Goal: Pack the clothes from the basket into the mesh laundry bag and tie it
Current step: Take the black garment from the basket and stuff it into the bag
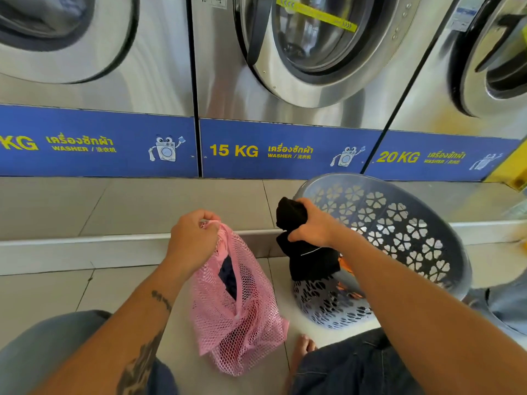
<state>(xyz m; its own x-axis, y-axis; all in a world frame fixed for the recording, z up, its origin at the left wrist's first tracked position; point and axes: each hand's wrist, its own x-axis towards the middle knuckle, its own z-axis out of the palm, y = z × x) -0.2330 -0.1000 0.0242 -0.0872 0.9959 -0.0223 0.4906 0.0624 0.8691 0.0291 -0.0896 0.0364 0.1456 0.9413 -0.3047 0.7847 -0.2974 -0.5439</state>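
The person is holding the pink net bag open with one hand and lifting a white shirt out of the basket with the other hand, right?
Almost. The cloth is black, not white. In the head view the right hand grips a black garment over the grey basket, while the left hand pinches the top of the pink mesh bag to hold it open.

landmark: steel front-loading washer marked "15 KG" (285,81)
left of it: second steel washer (94,67)
right of it: "20 KG" washer (456,109)
below it: grey tiled step (128,203)
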